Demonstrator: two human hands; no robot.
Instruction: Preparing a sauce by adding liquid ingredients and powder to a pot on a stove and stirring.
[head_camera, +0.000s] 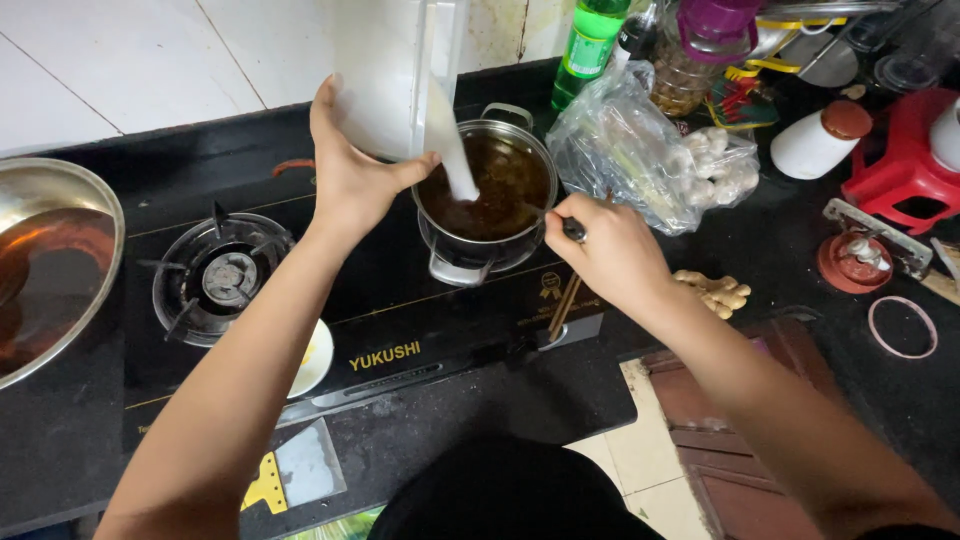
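Left hand (350, 180): clasped around white jug (385, 70), tilted right, pouring.
Pot (487, 190): far centre, directly under the spout.
Right hand (610, 250): pinching utensil (560, 222), just right of pot.

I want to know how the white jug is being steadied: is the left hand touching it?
Touching. The head view shows the left hand wrapped around the tilted white jug, thumb across its front.

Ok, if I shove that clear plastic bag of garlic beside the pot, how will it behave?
The plastic bag looks floppy and crinkled, so it would likely deform rather than slide cleanly. The garlic inside sits loose and may shift. It lies close to the pot, so pushing could crowd it.
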